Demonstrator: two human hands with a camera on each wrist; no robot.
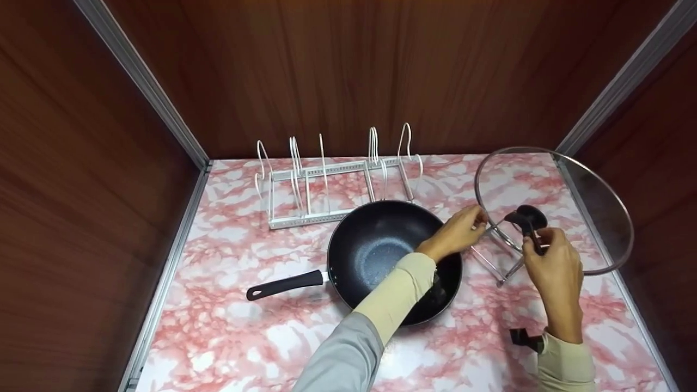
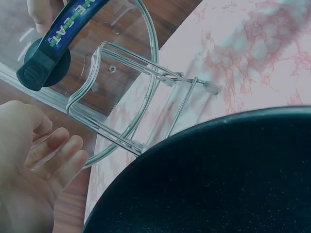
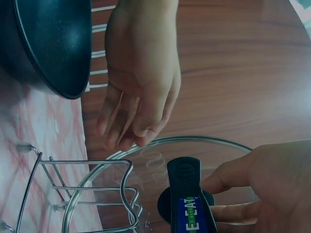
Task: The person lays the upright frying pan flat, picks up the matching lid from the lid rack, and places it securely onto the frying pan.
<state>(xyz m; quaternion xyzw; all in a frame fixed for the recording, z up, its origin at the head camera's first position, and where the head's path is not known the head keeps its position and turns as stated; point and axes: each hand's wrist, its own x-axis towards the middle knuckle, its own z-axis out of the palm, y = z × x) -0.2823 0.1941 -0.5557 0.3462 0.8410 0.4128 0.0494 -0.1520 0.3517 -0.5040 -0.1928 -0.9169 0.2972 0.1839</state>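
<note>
A clear glass lid [image 1: 593,218] with a metal rim stands tilted in a small wire stand [image 1: 501,277] at the right. My right hand [image 1: 558,269] pinches the lid's black handle [image 3: 184,179], which bears a blue label. Over the wok's right side reaches my left hand [image 1: 460,228], its fingers loosely bent beside the near part of the lid's rim. Whether those fingertips touch the rim, I cannot tell. Beneath the left forearm lies a black wok [image 1: 348,245], its long handle [image 1: 286,284] pointing left; the forearm hides part of its inside.
Behind the wok, a white wire rack [image 1: 299,220] with upright loops stands near the back wall. Brown wood-look panels [image 1: 337,76] enclose the red-and-white marbled tabletop [image 1: 228,326] at the back and both sides.
</note>
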